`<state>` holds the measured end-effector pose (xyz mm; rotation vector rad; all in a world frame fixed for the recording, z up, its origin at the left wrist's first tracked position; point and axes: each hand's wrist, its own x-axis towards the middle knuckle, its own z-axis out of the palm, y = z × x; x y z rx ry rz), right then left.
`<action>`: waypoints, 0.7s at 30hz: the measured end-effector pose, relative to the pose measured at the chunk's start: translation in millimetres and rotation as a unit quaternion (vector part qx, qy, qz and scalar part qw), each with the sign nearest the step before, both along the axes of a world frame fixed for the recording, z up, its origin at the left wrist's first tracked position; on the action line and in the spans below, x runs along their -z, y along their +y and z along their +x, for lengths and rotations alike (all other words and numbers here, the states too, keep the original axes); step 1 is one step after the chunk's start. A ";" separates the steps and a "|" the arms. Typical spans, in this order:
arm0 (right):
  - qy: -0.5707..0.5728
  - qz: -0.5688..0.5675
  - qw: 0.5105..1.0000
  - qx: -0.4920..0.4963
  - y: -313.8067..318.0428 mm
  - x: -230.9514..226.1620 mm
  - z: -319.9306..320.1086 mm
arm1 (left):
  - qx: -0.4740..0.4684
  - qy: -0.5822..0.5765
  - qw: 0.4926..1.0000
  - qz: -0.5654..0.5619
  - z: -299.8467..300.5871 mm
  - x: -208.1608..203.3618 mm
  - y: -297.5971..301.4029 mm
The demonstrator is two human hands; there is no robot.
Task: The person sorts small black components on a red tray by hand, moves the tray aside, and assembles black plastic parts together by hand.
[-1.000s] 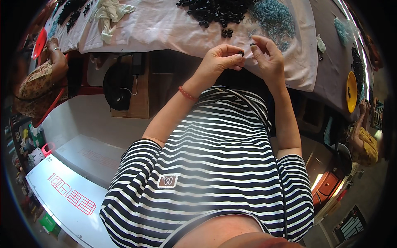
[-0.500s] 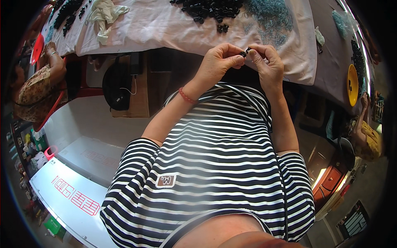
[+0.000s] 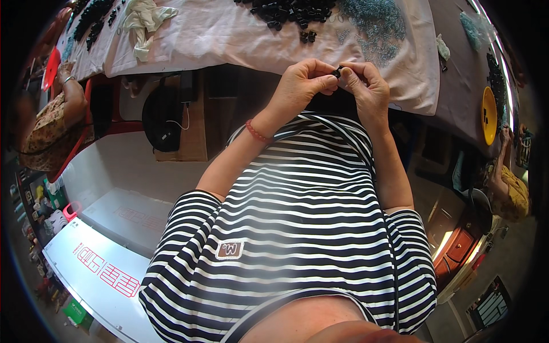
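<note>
My left hand and my right hand meet just in front of the table's near edge. Thumb and forefinger of each are pinched on a small black plastic piece between them. Fingertips hide most of it, so its exact kind cannot be made out. Beyond them, on the pale pink cloth, lies a heap of similar small black pieces, with a little cluster apart from it. To its right spreads a pile of tiny bluish, shiny bits, too small to name.
A crumpled pale cloth lies on the table at the left. On the grey cover at the right stands a yellow dish with dark pieces. Other people sit at both sides, one arm at the left. A wooden box stands below.
My fingertips have come slightly closer together; the pale gap between the dark bits there no longer shows. Both hands have shifted very slightly left.
</note>
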<state>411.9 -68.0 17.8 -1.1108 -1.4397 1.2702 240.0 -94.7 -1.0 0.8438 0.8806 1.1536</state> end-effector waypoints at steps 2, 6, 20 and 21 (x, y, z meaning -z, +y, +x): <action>0.012 -0.007 1.000 0.001 -0.8 0.2 -0.2 | 0.001 -0.005 1.000 -0.002 -0.7 -0.9 -0.2; 0.009 -0.028 1.000 0.004 -3.8 -2.0 0.4 | 0.005 -0.027 0.999 -0.019 -2.1 -3.9 -0.5; 0.020 -0.084 0.995 -0.051 -2.5 -3.4 2.8 | -0.006 0.008 1.000 0.007 0.1 -2.0 -3.4; -0.009 -0.059 0.997 -0.051 -3.3 -0.6 3.7 | -0.009 0.018 1.000 0.009 0.6 -1.6 -3.5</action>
